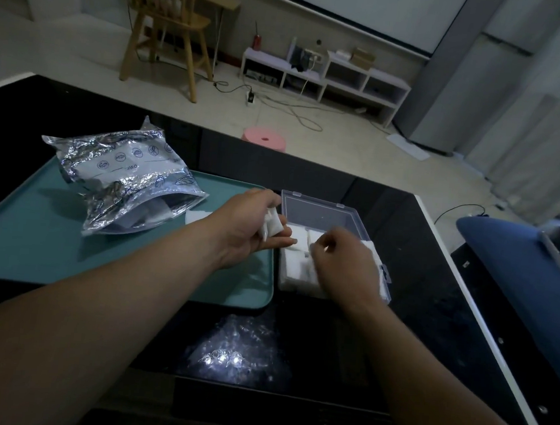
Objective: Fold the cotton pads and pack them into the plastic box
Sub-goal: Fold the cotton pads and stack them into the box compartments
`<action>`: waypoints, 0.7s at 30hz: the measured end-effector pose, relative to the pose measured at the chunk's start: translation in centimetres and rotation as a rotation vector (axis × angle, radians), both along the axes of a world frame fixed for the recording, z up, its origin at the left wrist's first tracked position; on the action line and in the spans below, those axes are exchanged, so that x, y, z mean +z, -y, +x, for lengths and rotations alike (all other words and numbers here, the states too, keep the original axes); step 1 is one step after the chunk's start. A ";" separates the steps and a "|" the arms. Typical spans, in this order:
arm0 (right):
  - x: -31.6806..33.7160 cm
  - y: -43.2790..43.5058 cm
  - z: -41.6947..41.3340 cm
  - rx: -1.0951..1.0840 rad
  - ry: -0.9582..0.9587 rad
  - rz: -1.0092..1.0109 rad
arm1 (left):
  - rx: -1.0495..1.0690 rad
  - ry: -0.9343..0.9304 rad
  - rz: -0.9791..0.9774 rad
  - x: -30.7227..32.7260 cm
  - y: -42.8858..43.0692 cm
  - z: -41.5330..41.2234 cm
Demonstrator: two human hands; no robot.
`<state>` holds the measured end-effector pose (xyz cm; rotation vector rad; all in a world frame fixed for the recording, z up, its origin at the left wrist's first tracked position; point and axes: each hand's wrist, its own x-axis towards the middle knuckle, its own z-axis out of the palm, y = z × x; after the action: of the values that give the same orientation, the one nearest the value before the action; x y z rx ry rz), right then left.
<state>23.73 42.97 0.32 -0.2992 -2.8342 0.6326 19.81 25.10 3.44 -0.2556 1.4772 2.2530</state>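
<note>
left hand (252, 228) — grips folded pads (273, 227); right hand (343, 263) — over plastic box (320, 203)

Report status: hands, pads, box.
Left hand holds cotton pads. Right hand pinches a pad inside the open plastic box. Nothing blocking.

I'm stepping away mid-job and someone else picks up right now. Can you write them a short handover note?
Left hand: grips a folded cotton pad just left of the plastic box.
Right hand: over the box, pinching an upright pad among those inside.
Things: the box stands open beside the teal tray. The foil pouch lies open on the tray, with one flat pad by its mouth.
Done: packed pads fill the box's near part.
Left: seat both held pads, fold the flat one, check the pouch for more. The box's far part is bare.
</note>
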 end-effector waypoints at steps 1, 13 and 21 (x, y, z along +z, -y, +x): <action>0.9 -0.5 -0.2 -0.012 -0.047 -0.077 | -0.007 -0.018 -0.001 0.1 0.0 0.0; 5.7 -1.5 0.2 0.314 0.020 -0.375 | -0.210 -0.223 -0.059 0.6 -2.7 0.9; 4.8 -4.2 -1.3 0.004 -0.094 -0.496 | -0.009 -0.216 -0.138 0.2 -4.1 0.2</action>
<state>22.41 47.20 5.09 -0.3311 -2.5509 1.3108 20.03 29.21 3.64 -0.0472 1.7438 2.2317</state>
